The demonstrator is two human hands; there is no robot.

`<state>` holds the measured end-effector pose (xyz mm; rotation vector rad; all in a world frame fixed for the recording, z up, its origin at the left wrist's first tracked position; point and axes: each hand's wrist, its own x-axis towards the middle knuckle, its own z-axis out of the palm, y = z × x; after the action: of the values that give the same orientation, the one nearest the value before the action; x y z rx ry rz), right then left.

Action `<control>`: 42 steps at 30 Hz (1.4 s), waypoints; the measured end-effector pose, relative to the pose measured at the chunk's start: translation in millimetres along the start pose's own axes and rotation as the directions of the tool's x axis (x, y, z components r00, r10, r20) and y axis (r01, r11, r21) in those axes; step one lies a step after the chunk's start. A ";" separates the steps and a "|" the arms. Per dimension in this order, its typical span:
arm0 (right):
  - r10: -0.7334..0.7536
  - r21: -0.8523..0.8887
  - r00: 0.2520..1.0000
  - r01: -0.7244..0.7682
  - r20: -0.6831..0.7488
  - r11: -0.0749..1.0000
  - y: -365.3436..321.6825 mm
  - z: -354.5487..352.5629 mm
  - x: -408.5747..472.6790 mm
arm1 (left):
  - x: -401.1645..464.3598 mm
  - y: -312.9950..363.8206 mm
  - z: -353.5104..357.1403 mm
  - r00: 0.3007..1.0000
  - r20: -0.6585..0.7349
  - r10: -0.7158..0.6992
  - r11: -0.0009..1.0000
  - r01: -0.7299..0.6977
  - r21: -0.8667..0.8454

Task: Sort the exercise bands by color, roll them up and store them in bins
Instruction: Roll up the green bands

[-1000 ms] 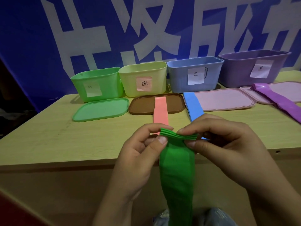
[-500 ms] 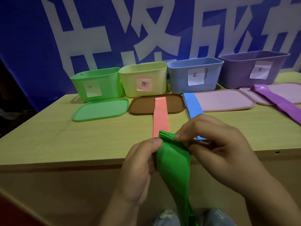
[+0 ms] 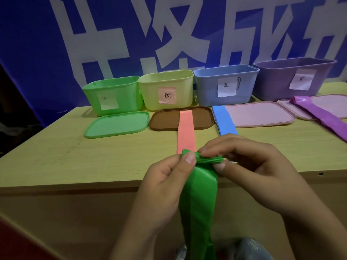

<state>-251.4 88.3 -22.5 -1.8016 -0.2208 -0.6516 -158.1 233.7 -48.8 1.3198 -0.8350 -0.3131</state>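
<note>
Both hands work just in front of the counter (image 3: 75,162)'s near edge. The left hand (image 3: 165,184) pinches the folded top of the green band (image 3: 199,194) between thumb and curled fingers (image 3: 189,158); the right hand (image 3: 251,171) clamps the same layered fold from the other side, its thumb underneath and its fingers over the top. How many layers the fold holds is hard to count. The rest of the green band hangs down below the counter edge and runs out of the bottom of the view, so its lower end is hidden.

Beyond the hands on the counter, the pink band (image 3: 185,132) lies flat, its far end on the brown lid (image 3: 163,121) and its near end covered by the green fold. Right of it, the blue band (image 3: 224,121) has its near end hidden behind the right hand. The purple band (image 3: 319,115) lies farther right across a pale lid (image 3: 330,102) and is cut off by the frame edge.

At the back of the counter stand the green bin (image 3: 112,94), yellow bin (image 3: 167,89), blue bin (image 3: 225,83) and purple bin (image 3: 293,77), each with a paper label; the handwriting is mostly too faint to read, and their insides cannot be seen. The green lid (image 3: 116,124) lies before the green bin.
</note>
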 end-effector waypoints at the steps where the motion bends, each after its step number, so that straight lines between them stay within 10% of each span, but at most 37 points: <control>1: 0.044 0.031 0.999 -0.045 0.033 0.999 0.1 -1.9 -0.4 | -0.2 0.3 -0.7 0.999 0.033 0.010 1.000 -0.010 0.023; 6: 0.295 0.123 0.910 -0.341 0.291 0.932 -1.4 -1.5 13.7 | -0.1 5.3 -3.6 0.989 0.137 0.056 0.997 -0.062 0.039; 10: 0.244 0.300 0.944 -0.304 0.223 0.904 -1.5 -3.5 10.7 | -1.6 5.0 -7.9 0.989 0.145 0.036 0.997 -0.045 0.059; 22: 0.007 -0.401 0.998 0.017 0.058 0.916 -7.5 0.2 3.6 | -5.4 5.8 -4.8 0.987 0.155 -0.046 0.998 0.040 0.046; 42: -0.344 -0.697 0.936 0.202 -0.069 0.688 -0.4 6.2 11.0 | 2.8 6.1 12.4 0.992 -0.069 -0.107 0.994 0.108 0.012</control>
<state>-240.5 92.3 -17.5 -2.4178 -0.1215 -1.2470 -166.3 224.5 -41.9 1.3857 -0.7116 -0.3445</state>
